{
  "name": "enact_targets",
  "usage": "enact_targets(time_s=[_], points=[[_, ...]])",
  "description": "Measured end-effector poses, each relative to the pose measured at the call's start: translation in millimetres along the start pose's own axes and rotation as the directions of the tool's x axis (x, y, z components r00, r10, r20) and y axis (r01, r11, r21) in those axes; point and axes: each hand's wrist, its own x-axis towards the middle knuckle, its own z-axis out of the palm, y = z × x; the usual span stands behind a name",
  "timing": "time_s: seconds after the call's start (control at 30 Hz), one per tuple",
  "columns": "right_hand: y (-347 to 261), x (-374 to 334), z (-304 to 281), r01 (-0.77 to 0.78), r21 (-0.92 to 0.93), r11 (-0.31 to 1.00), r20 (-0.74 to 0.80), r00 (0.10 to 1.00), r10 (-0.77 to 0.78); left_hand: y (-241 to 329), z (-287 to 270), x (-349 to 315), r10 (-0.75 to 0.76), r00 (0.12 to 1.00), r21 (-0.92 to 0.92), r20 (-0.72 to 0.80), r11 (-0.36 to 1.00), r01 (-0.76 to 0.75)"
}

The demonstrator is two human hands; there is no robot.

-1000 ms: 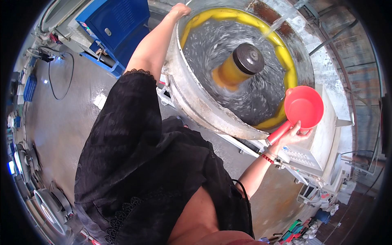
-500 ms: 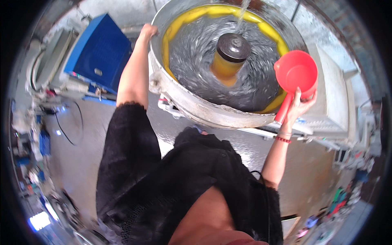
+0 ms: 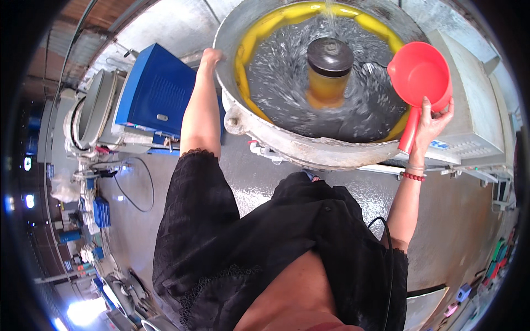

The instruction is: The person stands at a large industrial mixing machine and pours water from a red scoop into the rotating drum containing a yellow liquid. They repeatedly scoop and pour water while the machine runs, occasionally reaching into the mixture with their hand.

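Note:
A large round vibrating tub point(image 3: 309, 150) with a yellow lining point(image 3: 244, 58) stands in front of me. Inside, small dark, shiny pieces point(image 3: 279, 91) swirl in water around a yellow centre post with a black cap point(image 3: 330, 55). A thin stream of water point(image 3: 329, 12) falls in at the far side. My left hand point(image 3: 211, 56) is closed on the tub's left rim; its fingertips are partly hidden. My right hand point(image 3: 433, 122) grips a red plastic dipper point(image 3: 420, 71) near the base of its handle. The dipper's bowl faces up over the tub's right rim and looks empty.
A blue metal cabinet point(image 3: 157, 94) stands left of the tub, with another round tub point(image 3: 99, 107) beyond it. At the right is a pale box-shaped machine point(image 3: 469, 105). A black hose point(image 3: 152, 185) loops over the wet floor point(image 3: 182, 220). Blue crates point(image 3: 101, 212) stand farther left.
The view has shifted, so the tub and both arms appear farther right. The dipper has moved slightly toward the far side, still in my right hand. My left hand stays on the rim.

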Motion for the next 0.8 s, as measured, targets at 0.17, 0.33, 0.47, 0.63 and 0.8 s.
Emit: enact_targets(time_s=[0.17,0.33,0.47,0.63,0.8], points=[[-10.3,-2.6,-0.7,-0.049,-0.106,0.993,0.014,0.999,0.051,-12.7,4.9,14.2,0.006,0.999,-0.037,-0.035,0.999,-0.007],[-9.3,-2.4,0.5,0.043,-0.125,0.991,-0.023,0.999,-0.046,-0.4,7.9,0.7,0.046,0.999,-0.1,0.0,0.994,-0.046],[-5.9,-0.9,2.9,0.005,-0.108,0.994,0.015,1.0,-0.004,-20.9,8.5,23.5,-0.002,1.0,-0.106,0.001,0.994,0.002],[-2.9,1.9,-2.4,0.029,-0.153,0.988,0.017,0.999,-0.027,-5.0,7.5,8.7,0.058,0.997,0.073,-0.042,0.996,-0.054],[0.2,-0.2,-0.6,0.033,-0.102,0.994,-0.011,0.999,-0.034,-10.5,5.1,8.8,0.065,0.997,-0.013,-0.041,0.998,-0.066]])
